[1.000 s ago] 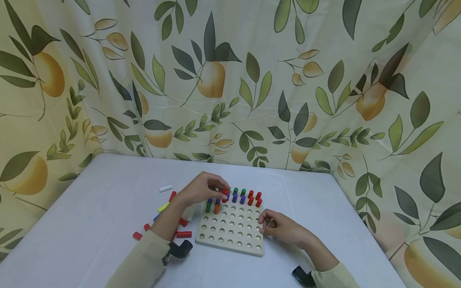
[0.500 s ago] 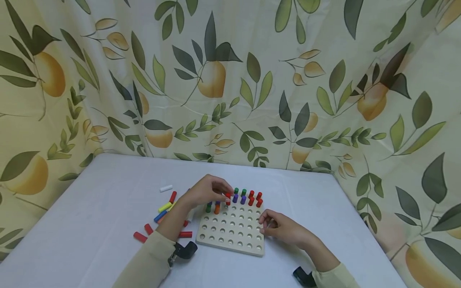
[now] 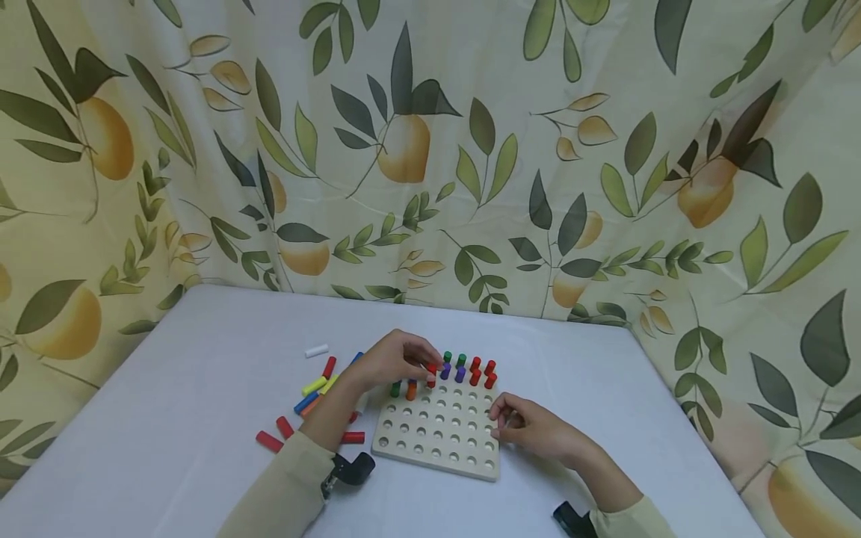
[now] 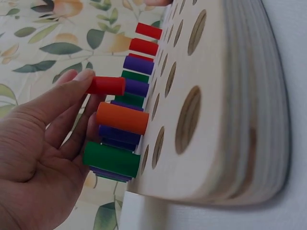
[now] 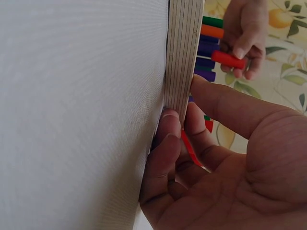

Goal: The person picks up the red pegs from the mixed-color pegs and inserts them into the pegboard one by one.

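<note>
A red peg (image 4: 106, 86) is pinched between the thumb and fingers of my left hand (image 3: 395, 360). In the left wrist view its free end hovers off the face of the wooden pegboard (image 3: 437, 433), beside an upright orange peg (image 4: 122, 118) and a green peg (image 4: 111, 158). Purple pegs (image 3: 460, 373), along with red and green ones, fill the far rows; my left hand hides some of them. My right hand (image 3: 538, 430) grips the board's right edge, thumb on the top face and fingers curled against the side.
Loose pegs lie on the white-covered table (image 3: 215, 359) left of the board: a white peg (image 3: 316, 350), a yellow peg (image 3: 313, 385), a blue peg (image 3: 306, 403) and several red pegs (image 3: 270, 441). A leaf-and-fruit patterned curtain (image 3: 471, 187) hangs behind the table.
My left hand has shifted slightly right and nearer with the red peg, uncovering more loose pegs. The right hand keeps its grip on the board. The head view has turned a little.
</note>
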Available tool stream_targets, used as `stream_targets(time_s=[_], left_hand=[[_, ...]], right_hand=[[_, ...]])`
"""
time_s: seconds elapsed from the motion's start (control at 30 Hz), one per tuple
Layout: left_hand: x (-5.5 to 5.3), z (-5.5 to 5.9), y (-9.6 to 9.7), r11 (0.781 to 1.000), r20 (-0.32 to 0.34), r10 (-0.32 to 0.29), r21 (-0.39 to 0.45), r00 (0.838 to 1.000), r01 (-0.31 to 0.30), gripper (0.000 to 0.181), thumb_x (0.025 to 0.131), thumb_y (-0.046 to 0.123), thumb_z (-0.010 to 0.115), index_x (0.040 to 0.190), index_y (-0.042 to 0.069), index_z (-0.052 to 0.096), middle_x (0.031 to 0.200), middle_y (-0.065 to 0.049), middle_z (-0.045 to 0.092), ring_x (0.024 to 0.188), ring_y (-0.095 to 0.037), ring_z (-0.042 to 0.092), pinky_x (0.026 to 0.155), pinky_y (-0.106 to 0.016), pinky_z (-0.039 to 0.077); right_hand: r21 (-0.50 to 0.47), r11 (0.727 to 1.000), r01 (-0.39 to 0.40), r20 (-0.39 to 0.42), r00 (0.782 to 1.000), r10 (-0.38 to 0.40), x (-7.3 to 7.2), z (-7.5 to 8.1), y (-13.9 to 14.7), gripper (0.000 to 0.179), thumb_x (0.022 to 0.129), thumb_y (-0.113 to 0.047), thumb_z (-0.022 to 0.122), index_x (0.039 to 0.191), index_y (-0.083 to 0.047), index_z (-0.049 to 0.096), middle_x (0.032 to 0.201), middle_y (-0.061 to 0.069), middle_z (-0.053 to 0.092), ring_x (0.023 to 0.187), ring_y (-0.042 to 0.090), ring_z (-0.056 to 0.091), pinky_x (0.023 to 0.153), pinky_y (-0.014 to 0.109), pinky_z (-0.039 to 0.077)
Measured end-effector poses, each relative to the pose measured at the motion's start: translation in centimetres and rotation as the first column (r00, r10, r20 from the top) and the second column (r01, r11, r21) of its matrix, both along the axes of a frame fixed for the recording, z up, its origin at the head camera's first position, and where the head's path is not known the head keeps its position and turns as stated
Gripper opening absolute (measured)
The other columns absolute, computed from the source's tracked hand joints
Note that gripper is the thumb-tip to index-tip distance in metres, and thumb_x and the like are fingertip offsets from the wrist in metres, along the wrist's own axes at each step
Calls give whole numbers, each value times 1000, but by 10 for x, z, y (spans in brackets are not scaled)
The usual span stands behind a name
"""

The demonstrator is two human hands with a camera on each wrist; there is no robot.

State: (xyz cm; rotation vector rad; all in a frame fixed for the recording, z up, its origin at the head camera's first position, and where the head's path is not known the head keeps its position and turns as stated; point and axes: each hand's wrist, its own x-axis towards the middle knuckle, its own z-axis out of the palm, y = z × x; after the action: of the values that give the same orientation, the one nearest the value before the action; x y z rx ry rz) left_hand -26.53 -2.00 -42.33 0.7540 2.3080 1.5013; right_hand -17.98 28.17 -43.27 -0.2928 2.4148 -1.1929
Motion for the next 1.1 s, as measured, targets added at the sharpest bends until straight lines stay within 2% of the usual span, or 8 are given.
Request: stream_targets(time_s=[0.13, 0.4, 0.8, 1.1], left_hand=[[-1, -2, 3, 1000, 2, -14, -6, 1000, 14, 24, 92, 2, 78, 108, 20, 79, 102, 10, 75, 100, -13, 67, 94, -37, 52], [-2, -2, 1, 1000, -11, 1, -26, 1000, -1, 24, 90, 4, 80, 106, 22, 79, 100, 11, 75, 99, -12, 67, 95, -39, 52], [-1, 1, 0, 999, -59, 4, -47, 998, -7, 23, 89, 0, 80, 105, 15, 79, 98, 9, 74, 93, -13, 68, 91, -35, 54], [-1, -2, 5, 994, -60, 3, -111, 998, -9, 21, 90, 3, 81, 105, 17, 79, 94, 11, 73, 90, -14, 66, 89, -35, 54]], right_hand=[[-11, 1000, 3, 2, 1000, -3, 1, 0, 1, 24, 96, -16, 76, 112, -8, 60, 97, 8, 55, 89, 25, 50, 66, 30, 42], [-20, 1000, 6, 0, 1000, -6, 1, 1, 0, 24, 96, -15, 76, 112, -8, 60, 96, 8, 55, 87, 25, 49, 65, 29, 43], [-28, 1000, 5, 1, 1000, -5, 1, 0, 0, 23, 96, -14, 75, 112, -8, 60, 96, 8, 55, 85, 25, 49, 64, 29, 44], [-34, 999, 8, 8, 1000, -8, 0, -2, 1, 24, 96, -14, 76, 112, -8, 60, 96, 8, 55, 85, 25, 49, 64, 29, 44]])
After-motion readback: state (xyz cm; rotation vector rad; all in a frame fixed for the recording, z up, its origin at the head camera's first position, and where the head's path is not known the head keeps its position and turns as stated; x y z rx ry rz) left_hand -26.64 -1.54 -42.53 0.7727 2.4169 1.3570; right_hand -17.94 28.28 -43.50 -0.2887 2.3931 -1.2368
